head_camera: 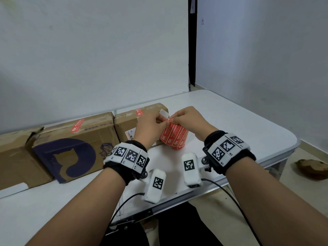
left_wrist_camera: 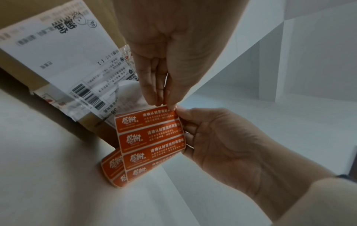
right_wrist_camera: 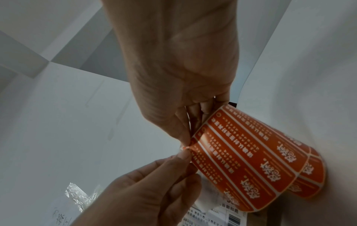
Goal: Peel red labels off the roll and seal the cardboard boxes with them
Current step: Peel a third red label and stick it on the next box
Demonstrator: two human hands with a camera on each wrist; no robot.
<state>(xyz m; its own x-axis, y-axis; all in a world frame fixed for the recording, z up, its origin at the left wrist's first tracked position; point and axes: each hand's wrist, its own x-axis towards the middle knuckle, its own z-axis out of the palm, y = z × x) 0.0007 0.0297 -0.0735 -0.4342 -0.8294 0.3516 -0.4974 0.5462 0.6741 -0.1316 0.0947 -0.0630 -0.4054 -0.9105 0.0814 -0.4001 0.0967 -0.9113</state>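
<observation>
A roll of red labels stands on the white table, and its loose strip rises to my hands. My left hand pinches the strip's top end, where a white backing tab sticks up. My right hand pinches the corner of the top label, which is slightly lifted. Three cardboard boxes line the table's left side. The purple-printed box and the box behind my left hand each carry a red label across the top seam. The far-left box has a torn flap.
A white shipping label covers the near box's side beside the roll. The wall runs close behind the boxes. The table's right edge drops to the floor, where a brown object lies. Cables hang from both wrist cameras at the front edge.
</observation>
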